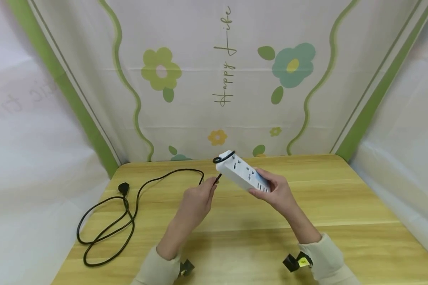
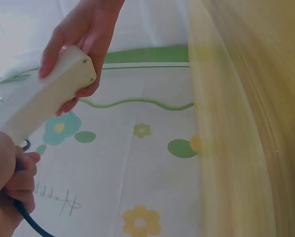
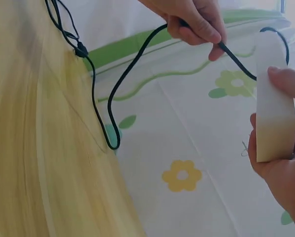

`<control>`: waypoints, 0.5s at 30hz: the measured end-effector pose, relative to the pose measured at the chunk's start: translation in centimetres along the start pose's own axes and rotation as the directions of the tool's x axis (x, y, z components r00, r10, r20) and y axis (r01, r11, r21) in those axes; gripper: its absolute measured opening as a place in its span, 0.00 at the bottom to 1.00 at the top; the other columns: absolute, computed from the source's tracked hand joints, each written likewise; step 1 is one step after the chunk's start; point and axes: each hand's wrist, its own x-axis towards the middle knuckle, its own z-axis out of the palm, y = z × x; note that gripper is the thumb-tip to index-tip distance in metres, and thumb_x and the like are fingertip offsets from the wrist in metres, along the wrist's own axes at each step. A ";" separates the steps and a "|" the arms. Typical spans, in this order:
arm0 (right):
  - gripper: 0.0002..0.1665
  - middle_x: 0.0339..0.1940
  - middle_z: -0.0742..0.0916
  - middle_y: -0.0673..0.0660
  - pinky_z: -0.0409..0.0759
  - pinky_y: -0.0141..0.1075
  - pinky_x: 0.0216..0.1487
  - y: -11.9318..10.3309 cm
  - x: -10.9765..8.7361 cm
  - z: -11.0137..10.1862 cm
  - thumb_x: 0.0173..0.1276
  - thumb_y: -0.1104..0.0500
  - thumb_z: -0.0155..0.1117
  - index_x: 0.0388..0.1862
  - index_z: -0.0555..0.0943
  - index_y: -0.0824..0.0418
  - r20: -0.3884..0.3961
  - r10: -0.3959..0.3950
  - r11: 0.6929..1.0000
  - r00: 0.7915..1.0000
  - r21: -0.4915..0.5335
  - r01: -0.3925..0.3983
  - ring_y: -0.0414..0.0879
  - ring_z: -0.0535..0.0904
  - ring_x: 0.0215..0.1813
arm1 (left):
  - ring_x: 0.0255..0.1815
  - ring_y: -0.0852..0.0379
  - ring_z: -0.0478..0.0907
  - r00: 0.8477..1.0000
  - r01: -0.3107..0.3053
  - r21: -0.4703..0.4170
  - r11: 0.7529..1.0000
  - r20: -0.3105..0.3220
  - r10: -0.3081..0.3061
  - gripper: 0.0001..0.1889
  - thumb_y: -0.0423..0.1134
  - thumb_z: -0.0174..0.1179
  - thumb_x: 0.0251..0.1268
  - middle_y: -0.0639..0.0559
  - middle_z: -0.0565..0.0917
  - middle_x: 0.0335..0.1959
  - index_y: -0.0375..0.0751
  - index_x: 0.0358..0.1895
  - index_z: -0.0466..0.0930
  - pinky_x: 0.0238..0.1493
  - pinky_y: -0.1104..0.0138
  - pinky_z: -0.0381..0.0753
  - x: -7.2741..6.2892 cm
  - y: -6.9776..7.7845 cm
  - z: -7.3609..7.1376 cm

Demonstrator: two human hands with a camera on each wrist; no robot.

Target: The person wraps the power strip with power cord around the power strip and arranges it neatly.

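Note:
A white power strip [image 1: 240, 174] is held tilted above the table by my right hand [image 1: 276, 192], its thumb and fingers round the end with the USB ports. The sockets face up in the head view. My left hand [image 1: 197, 198] grips the black power cord [image 3: 241, 64] a short way from the strip's other end. Near that end, a loop of the cord lies over the strip's upper face. From my left hand the cord runs left to the table, where it lies in loose coils that end in a black plug [image 1: 123, 188].
The wooden table [image 1: 306, 206] ends at the back against a white curtain [image 1: 196, 111] printed with flowers. White sheets hang on both sides. Each sleeve has a black wrist camera [image 1: 291, 262] at its cuff.

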 end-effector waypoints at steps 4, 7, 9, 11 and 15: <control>0.36 0.60 0.84 0.67 0.82 0.28 0.40 0.0 0.2 -0.2 0.57 0.69 0.75 0.66 0.75 0.70 -0.072 0.034 0.994 0.997 -0.097 -0.040 0.36 0.80 0.46 | 0.10 0.66 0.66 0.999 -0.040 0.077 0.996 -0.003 0.041 0.09 0.30 0.65 0.65 0.49 0.84 0.24 0.31 0.44 0.78 0.13 0.77 0.66 -0.1 0.2 0.0; 0.36 0.58 0.85 0.68 0.81 0.28 0.39 0.1 0.2 -0.2 0.56 0.67 0.77 0.65 0.77 0.69 -0.094 0.005 0.979 0.996 -0.203 -0.024 0.38 0.81 0.44 | 0.10 0.68 0.59 0.999 -0.050 0.110 0.993 0.020 0.048 0.08 0.31 0.65 0.65 0.50 0.83 0.22 0.32 0.43 0.78 0.13 0.79 0.57 -0.2 0.3 -0.1; 0.36 0.56 0.86 0.66 0.81 0.29 0.38 0.3 0.2 -0.1 0.55 0.65 0.78 0.64 0.78 0.68 -0.093 -0.027 0.964 0.995 -0.267 0.002 0.41 0.82 0.43 | 0.11 0.68 0.55 0.998 -0.059 0.126 0.990 0.042 0.054 0.07 0.31 0.64 0.66 0.51 0.83 0.21 0.33 0.43 0.79 0.13 0.79 0.53 -0.2 0.3 -0.2; 0.35 0.55 0.86 0.65 0.81 0.29 0.37 0.4 0.2 0.0 0.55 0.64 0.79 0.63 0.79 0.68 -0.079 -0.059 0.944 0.995 -0.328 0.030 0.45 0.83 0.43 | 0.12 0.69 0.53 0.996 -0.069 0.147 0.987 0.062 0.061 0.06 0.32 0.64 0.67 0.51 0.84 0.22 0.34 0.42 0.79 0.14 0.80 0.51 -0.2 0.4 -0.3; 0.34 0.53 0.87 0.68 0.82 0.32 0.34 0.3 0.4 -0.3 0.54 0.65 0.79 0.60 0.79 0.71 -0.095 -0.126 0.896 0.988 -0.439 0.072 0.54 0.85 0.42 | 0.13 0.69 0.51 0.994 -0.088 0.173 0.981 0.076 0.076 0.05 0.33 0.65 0.67 0.53 0.82 0.20 0.36 0.39 0.80 0.15 0.79 0.49 -0.1 0.5 -0.5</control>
